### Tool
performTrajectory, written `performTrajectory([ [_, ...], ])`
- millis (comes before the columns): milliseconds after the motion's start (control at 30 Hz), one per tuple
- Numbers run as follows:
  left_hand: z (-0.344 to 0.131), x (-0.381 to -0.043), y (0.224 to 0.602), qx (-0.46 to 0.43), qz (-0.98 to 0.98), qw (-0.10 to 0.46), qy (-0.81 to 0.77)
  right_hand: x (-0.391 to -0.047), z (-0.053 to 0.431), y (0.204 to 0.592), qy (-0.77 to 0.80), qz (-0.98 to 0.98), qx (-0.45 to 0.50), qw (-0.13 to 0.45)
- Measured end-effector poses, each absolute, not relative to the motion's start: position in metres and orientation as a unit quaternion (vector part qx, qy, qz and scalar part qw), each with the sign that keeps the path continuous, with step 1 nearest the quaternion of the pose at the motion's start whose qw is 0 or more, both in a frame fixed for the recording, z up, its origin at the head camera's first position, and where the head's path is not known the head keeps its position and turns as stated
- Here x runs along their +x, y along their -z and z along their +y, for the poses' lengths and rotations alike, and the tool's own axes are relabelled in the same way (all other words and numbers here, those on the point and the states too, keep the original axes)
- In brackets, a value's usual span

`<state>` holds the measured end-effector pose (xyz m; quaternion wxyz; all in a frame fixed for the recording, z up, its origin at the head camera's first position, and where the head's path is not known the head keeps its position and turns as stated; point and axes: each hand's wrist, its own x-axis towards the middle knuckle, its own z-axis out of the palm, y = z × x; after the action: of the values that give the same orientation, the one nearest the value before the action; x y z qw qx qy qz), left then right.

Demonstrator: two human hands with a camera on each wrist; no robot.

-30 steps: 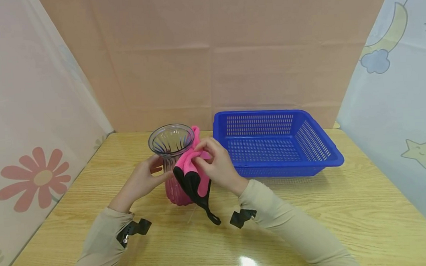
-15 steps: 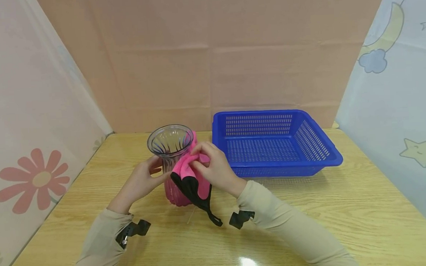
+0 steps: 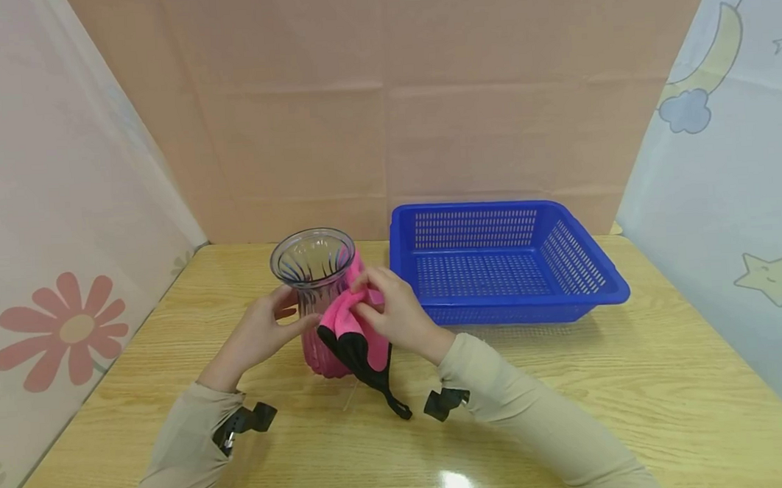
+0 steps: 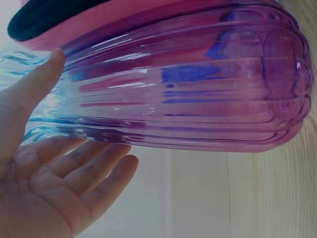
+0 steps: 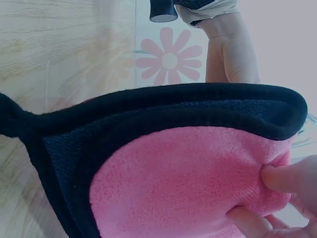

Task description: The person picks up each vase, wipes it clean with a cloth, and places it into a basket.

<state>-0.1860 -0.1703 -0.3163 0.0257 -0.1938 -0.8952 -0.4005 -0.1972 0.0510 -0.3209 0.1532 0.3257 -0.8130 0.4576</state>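
Observation:
A ribbed glass vase (image 3: 318, 351), pinkish-purple below and bluish-clear toward its flared rim, stands upright on the table. My left hand (image 3: 255, 336) holds it from the left below the rim; the left wrist view shows the thumb on one side of the glass (image 4: 208, 91) and the fingers along the other. Between thumb and fingers, my right hand (image 3: 401, 311) pinches a pink cleaning cloth (image 3: 376, 344) with black edging and a hanging loop. The bunched cloth lies against the vase's right side. Up close in the right wrist view, fingertips (image 5: 275, 178) press into the fluffy pink fabric.
A blue perforated plastic basket (image 3: 487, 298) sits behind and to the right of the vase. Beneath everything is a light wooden table (image 3: 638, 393). A plain beige backdrop (image 3: 384, 112) hangs behind, with patterned curtains (image 3: 49, 181) at the sides.
My right hand has shifted the cloth slightly down along the vase's right side, and its hanging loop sits a bit lower and farther right. The left hand and vase stay almost still.

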Motion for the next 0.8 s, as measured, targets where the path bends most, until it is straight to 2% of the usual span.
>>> performTrajectory([
  [467,-0.171,-0.185,0.315,-0.193,-0.891,0.018,0.411,-0.197,0.056,0.33,-0.403,-0.838,0.333,0.154],
  [800,-0.171,-0.184,0.315,-0.188,-0.892,0.014,0.411,-0.196,0.058,0.335,-0.392,-0.85,0.33,0.124],
])
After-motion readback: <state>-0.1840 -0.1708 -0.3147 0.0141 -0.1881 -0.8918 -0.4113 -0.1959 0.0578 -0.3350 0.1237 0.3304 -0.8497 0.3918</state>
